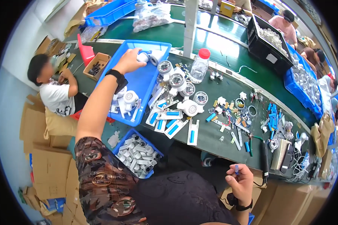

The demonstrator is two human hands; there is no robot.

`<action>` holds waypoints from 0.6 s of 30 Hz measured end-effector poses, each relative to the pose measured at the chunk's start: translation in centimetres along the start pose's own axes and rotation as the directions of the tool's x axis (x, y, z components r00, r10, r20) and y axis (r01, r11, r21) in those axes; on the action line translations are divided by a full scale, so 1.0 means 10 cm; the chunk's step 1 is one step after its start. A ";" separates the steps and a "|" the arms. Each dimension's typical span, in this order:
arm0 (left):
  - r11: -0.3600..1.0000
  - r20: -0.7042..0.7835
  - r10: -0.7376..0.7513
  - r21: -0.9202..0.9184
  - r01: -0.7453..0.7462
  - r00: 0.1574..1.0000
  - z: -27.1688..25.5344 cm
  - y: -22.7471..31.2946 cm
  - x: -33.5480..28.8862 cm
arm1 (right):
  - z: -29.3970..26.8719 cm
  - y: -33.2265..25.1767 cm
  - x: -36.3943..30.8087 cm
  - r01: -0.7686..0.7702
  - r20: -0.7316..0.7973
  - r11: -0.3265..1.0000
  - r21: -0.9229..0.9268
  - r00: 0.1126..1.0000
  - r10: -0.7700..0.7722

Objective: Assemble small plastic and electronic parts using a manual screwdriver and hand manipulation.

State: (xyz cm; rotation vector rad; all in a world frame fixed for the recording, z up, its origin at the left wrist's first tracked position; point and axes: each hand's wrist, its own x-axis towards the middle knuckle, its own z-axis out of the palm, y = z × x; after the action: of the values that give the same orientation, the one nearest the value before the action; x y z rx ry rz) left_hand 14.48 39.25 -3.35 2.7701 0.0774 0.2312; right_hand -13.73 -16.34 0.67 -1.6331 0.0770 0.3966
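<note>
While the left hand (128,60) reached over the far end of the blue tray (143,83), the white part (142,57) sat at its fingertips, on the hand's right side. Thumb and fingers were narrowed about that part; whether it was lifted clear of the tray floor, could not tell. A grey ring (153,60) lay just right of the part, so the pair lined up roughly left to right, across the tray; the part's own long axis was too covered to read.

Left hand clearly the nearer one. The right hand (241,182) was well apart, near and to the right, off the near edge of the green bench (214,143). It pinched a small bluish piece (237,169) between thumb and fingers, long axis running near to far.

Between the two hands: white round housings (177,81), clustered on the bench just right of the tray. More white parts (130,97) occupied the tray's near end.
</note>
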 end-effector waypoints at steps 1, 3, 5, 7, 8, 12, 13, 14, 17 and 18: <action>0.984 -0.002 -0.012 0.180 0.013 1.000 0.10 -0.07 0.10 | 0.02 0.01 0.03 -0.010 -0.016 1.000 0.002 1.000 0.010; 0.985 0.051 -0.064 0.162 0.055 0.997 0.26 -0.16 0.30 | 0.06 0.07 0.06 0.013 -0.018 0.994 -0.112 1.000 -0.015; 0.981 0.095 -0.150 0.138 0.137 0.984 0.39 -0.24 0.40 | 0.10 0.08 0.07 0.025 -0.033 0.986 -0.164 0.999 -0.031; 0.971 0.073 -0.149 0.201 0.132 0.986 0.52 -0.25 0.45 | 0.12 0.05 0.08 -0.003 -0.061 0.989 -0.145 0.998 -0.006; 0.954 0.035 -0.162 0.260 0.148 0.986 0.55 -0.28 0.45 | 0.12 0.04 0.08 -0.021 -0.070 0.991 -0.136 0.997 0.011; 0.959 -0.113 -0.173 0.209 0.194 0.978 0.42 -0.22 0.34 | 0.11 0.10 0.13 0.007 -0.085 0.992 -0.128 0.996 -0.018; 0.972 -0.169 -0.171 0.130 0.194 0.971 0.29 -0.12 0.27 | 0.10 0.10 0.14 0.012 -0.075 0.991 -0.137 0.997 -0.022; 0.970 -0.180 -0.174 0.140 0.200 0.968 0.18 -0.07 0.18 | 0.09 0.10 0.14 0.021 -0.063 0.991 -0.129 0.998 -0.030; 0.999 -0.381 -0.004 0.034 0.019 0.925 -0.24 0.11 -0.24 | 0.10 0.09 0.16 0.004 -0.011 0.995 -0.099 1.000 -0.005; 0.998 -0.390 -0.013 0.051 0.036 0.921 -0.39 0.23 -0.42 | 0.10 0.08 0.17 0.012 0.013 0.996 -0.092 1.000 -0.011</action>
State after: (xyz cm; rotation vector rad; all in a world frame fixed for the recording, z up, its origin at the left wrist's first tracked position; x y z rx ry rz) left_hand 9.78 38.09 0.48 2.7349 0.2216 0.7833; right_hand -12.56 -15.10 -0.69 -1.7212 0.0402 0.4070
